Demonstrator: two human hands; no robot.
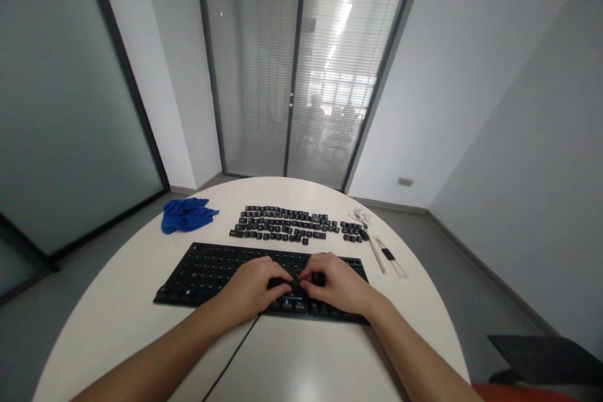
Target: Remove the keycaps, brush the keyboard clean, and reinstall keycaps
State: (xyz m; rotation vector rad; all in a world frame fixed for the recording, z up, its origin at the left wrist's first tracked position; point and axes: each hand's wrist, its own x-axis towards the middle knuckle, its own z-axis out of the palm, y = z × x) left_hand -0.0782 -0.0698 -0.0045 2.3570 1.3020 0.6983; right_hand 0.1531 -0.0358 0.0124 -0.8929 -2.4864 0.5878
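A black keyboard lies across the table in front of me, with many of its key positions bare and some keys still fitted along the bottom row and left edge. My left hand rests over its middle, thumb and forefinger brought close together. From the other side my right hand reaches in, its fingers curled and the thumb below. Between the fingertips of both hands is a small dark piece that looks like a keycap, mostly hidden. Behind the keyboard, loose black keycaps are laid out in rows.
A crumpled blue cloth lies at the far left of the round white table. On the right are a brush, a wire keycap puller and small white items. A black cable runs toward me.
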